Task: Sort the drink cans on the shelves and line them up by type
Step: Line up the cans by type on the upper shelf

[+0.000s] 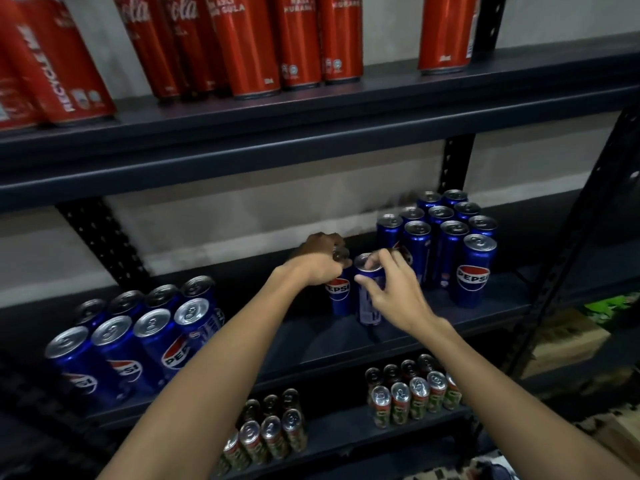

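Two blue Pepsi cans stand side by side in the middle of the dark middle shelf (346, 344). My left hand (320, 259) grips the top of the left Pepsi can (337, 294). My right hand (391, 289) is closed around the upper part of the right Pepsi can (367, 303), fingers over its rim. A block of several Pepsi cans (446, 244) stands just to the right. Another group of several Pepsi cans (135, 337) stands at the shelf's left front.
Red Coca-Cola cans (249, 46) line the top shelf (311, 133). The bottom shelf holds two groups of green-and-red cans (412, 393), (270, 431). A black upright post (568, 254) rises at the right, with cardboard boxes (568, 341) beyond it.
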